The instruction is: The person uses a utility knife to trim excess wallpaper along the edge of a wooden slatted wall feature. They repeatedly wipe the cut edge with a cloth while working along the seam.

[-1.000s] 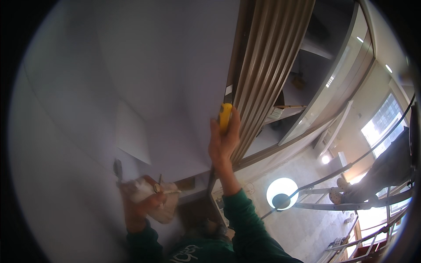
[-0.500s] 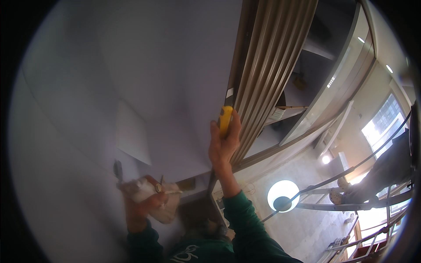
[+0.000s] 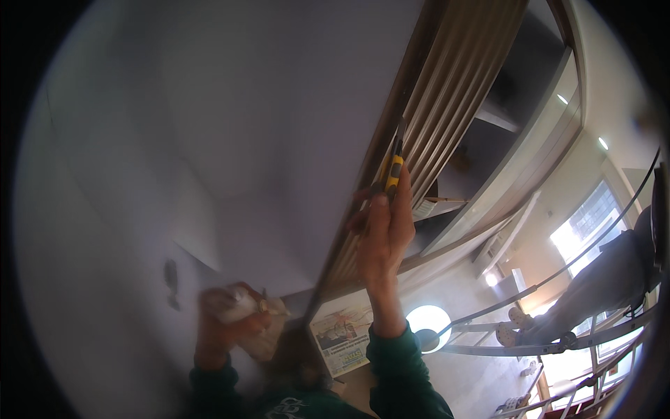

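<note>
My right hand is raised and closed round the yellow-and-black handle of a knife, whose narrow dark blade points up. The blade lies close against the brown edge trim beside the ribbed panel; I cannot tell whether it touches. Lower on the left, my left hand is closed on a crumpled pale bag-like thing. A small thin piece sticks up from it, too blurred to name. A smooth grey surface spreads above and left of both hands.
Below my right wrist lies a printed paper sheet. An open cabinet with shelves is beyond the ribbed panel. At the right, another person's legs are on a metal ladder. A round lit lamp glows beside my right sleeve.
My right hand with the knife has shifted right onto the trim and turned, showing the handle edge-on. The view has swung, bringing the printed sheet into sight. My left hand still grips the pale thing.
</note>
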A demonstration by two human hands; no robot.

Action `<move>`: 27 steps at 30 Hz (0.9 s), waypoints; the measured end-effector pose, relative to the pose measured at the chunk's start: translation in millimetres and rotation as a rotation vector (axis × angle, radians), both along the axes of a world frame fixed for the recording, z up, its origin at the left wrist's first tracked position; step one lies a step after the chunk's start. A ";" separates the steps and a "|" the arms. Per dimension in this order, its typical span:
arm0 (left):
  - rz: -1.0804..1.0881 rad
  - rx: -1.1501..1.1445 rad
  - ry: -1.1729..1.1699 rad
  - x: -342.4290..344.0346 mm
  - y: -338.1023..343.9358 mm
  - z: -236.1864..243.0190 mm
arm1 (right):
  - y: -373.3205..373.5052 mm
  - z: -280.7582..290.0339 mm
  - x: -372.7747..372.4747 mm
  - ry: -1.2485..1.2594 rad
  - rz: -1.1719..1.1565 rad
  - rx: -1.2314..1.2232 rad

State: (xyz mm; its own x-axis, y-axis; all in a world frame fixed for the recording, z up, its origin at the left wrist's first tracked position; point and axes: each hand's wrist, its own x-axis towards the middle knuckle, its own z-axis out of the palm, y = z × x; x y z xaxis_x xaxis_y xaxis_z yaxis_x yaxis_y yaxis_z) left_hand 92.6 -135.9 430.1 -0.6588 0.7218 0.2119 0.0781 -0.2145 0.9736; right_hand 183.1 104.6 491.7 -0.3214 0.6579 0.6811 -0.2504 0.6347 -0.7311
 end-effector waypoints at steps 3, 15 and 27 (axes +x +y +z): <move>-0.029 0.013 -0.038 -0.2 4.4 -4.3 | 0.3 16.7 1.8 -0.023 -0.003 -0.002; -0.037 0.066 -0.181 -1.5 15.9 -9.5 | 1.1 42.8 -5.3 -0.016 -0.045 0.000; -0.026 0.074 -0.171 -10.7 21.7 -17.4 | -10.5 44.3 7.6 -0.104 -0.044 -0.099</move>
